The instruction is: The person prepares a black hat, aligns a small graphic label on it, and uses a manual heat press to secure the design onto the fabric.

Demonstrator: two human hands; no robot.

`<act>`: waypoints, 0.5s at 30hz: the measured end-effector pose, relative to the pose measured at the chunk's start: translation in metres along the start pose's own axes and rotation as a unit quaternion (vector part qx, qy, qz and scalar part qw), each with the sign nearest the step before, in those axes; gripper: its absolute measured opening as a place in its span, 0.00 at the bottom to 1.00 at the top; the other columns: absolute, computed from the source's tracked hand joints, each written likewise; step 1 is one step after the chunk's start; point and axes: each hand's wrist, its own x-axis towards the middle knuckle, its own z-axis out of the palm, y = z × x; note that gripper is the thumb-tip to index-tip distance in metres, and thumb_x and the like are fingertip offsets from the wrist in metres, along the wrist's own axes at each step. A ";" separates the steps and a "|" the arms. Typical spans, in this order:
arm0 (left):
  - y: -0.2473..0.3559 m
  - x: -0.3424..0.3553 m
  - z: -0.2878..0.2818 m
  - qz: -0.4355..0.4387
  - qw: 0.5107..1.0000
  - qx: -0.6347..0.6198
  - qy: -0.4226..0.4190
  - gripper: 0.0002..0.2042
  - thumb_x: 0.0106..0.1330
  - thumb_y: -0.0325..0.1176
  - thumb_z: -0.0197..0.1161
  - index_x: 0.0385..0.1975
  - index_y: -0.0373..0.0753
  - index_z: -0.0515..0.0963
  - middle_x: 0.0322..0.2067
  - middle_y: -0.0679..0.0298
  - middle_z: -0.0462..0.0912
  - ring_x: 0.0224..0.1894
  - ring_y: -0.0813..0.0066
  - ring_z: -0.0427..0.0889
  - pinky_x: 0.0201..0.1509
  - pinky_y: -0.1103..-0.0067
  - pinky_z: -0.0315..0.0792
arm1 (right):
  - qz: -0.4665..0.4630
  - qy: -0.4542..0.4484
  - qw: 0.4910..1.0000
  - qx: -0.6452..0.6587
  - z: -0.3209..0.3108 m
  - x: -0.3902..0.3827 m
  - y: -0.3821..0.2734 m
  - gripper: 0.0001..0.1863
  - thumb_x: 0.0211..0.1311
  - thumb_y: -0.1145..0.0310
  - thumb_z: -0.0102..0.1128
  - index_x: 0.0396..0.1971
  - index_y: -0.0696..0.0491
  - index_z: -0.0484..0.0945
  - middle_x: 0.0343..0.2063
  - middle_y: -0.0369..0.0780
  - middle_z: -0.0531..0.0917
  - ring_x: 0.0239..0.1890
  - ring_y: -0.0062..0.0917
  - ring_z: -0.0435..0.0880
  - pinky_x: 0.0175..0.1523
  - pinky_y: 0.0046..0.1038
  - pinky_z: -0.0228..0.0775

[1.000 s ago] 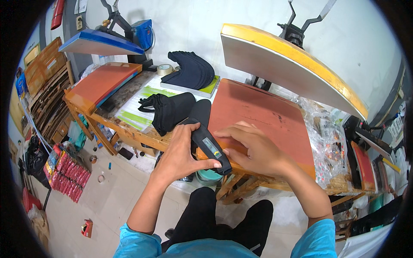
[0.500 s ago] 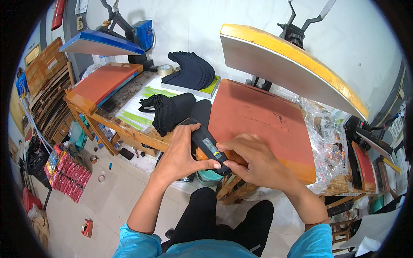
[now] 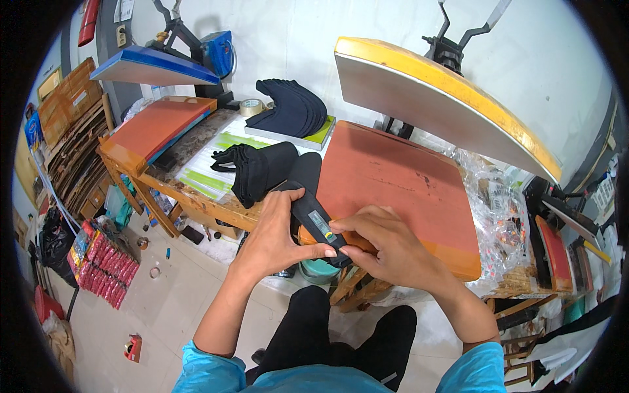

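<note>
Both hands grip a slim black handheld device with a small screen at the near edge of the orange heat-press bed. Left hand fingers wrap its body; right hand fingers pinch its lower end.

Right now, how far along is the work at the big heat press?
Done: the yellow-edged top plate is raised and the orange pad is bare. In hand: the left hand grips a black handheld device at the pad's front edge, and the right hand touches its lower end. Left: nothing lies on the pad; the black folded items and the dark stack sit on the bench.
</note>
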 end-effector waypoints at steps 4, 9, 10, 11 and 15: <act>0.001 0.000 -0.001 0.003 1.000 0.006 0.002 0.62 0.40 0.63 0.90 0.68 0.22 0.69 0.61 0.40 0.75 0.72 0.43 0.72 0.75 0.58 0.70 | -0.001 0.004 1.000 0.000 -0.001 0.000 -0.002 0.25 0.64 0.71 0.78 0.61 0.50 0.84 0.49 0.42 0.87 0.53 0.38 0.84 0.63 0.40 0.73; 0.002 0.000 -0.002 0.003 1.000 0.004 -0.003 0.62 0.40 0.63 0.90 0.68 0.22 0.69 0.61 0.40 0.75 0.72 0.43 0.72 0.76 0.58 0.70 | -0.008 0.005 1.000 0.006 0.000 0.000 0.000 0.26 0.64 0.72 0.76 0.62 0.49 0.82 0.44 0.40 0.87 0.50 0.37 0.85 0.60 0.42 0.70; 0.002 0.000 -0.001 0.001 1.000 0.006 -0.004 0.62 0.40 0.63 0.90 0.68 0.21 0.69 0.61 0.40 0.75 0.72 0.43 0.72 0.75 0.58 0.70 | -0.011 0.007 1.000 0.005 0.000 0.000 0.000 0.26 0.64 0.72 0.76 0.62 0.49 0.82 0.44 0.40 0.87 0.50 0.37 0.85 0.60 0.42 0.70; 0.002 0.000 0.000 -0.001 1.000 0.007 -0.005 0.62 0.40 0.63 0.90 0.68 0.21 0.69 0.61 0.40 0.75 0.72 0.43 0.72 0.75 0.58 0.70 | -0.014 0.009 1.000 0.005 0.000 0.000 0.000 0.26 0.64 0.72 0.76 0.62 0.50 0.81 0.44 0.40 0.87 0.49 0.37 0.85 0.59 0.42 0.70; 0.002 0.000 -0.002 0.000 1.000 0.006 -0.004 0.62 0.41 0.62 0.90 0.68 0.21 0.69 0.60 0.40 0.75 0.72 0.44 0.72 0.75 0.58 0.70 | -0.020 0.009 1.000 0.001 0.000 0.001 0.000 0.26 0.64 0.72 0.76 0.63 0.49 0.81 0.44 0.41 0.86 0.49 0.37 0.84 0.59 0.42 0.70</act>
